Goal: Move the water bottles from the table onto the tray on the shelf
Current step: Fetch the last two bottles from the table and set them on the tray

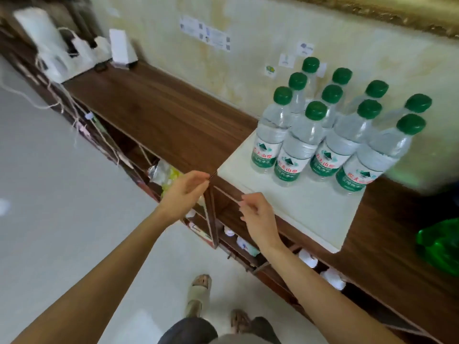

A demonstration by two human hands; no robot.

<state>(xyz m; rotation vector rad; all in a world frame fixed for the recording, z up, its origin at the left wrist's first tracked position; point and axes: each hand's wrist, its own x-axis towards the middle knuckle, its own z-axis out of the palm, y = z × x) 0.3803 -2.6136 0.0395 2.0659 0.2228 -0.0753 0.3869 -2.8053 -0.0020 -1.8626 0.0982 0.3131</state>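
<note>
Both hands hang in front of the shelf edge with nothing in them. The left hand (185,192) has its fingers loosely curled, the fingertips near the front left corner of the tray (305,209); whether they touch it cannot be told. The right hand (258,217) is also relaxed and half curled, held just before the front edge of the dark wooden shelf (159,112), below the tray.

The tray is pale and flat, lying on the shelf top with one corner toward the hands. The water bottles (320,135) stand upright on its far half in a tight cluster, ten green caps showing, clear bodies with green and white labels, touching or nearly touching one another and close to the yellowish wall (248,45).

Left along the shelf stand white boxes (119,48) and a tangle of string (62,95). A green plastic bag (442,247) lies on the shelf at far right. Open compartments below hold small white items.
</note>
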